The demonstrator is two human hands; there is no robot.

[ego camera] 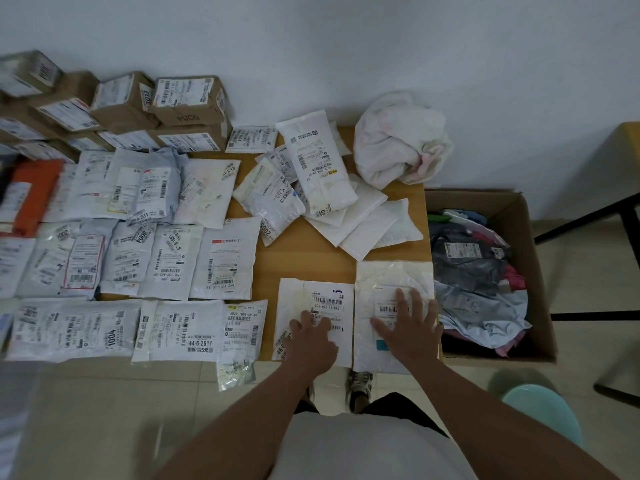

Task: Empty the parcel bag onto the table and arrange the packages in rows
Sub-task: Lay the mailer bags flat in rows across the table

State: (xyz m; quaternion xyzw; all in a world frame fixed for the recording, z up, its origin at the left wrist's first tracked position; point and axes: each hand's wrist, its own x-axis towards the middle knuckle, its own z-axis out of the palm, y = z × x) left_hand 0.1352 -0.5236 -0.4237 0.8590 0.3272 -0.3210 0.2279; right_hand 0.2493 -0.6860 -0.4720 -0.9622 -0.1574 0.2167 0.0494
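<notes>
Now both grips lie flat, fingers spread, nothing clenched: left hand presses a white parcel at counter front edge, right hand presses the clear-wrapped parcel touching it on the right. Loose pile of white mailers sits behind, w/ crumpled parcel bag near the wall. Rows of pkgs fill the left; cardboard box stands on tiled floor beside the counter.

The person is wearing a plain white top — short-sleeved or sleeveless, since both forearms are showing bare to the lower edge of the view; dark shorts are showing below its hem; the left hand and right hand are wearing no gloves, rings or watch; pale sneakers with dark markings are covering the feet — only one is showing clearly.
</notes>
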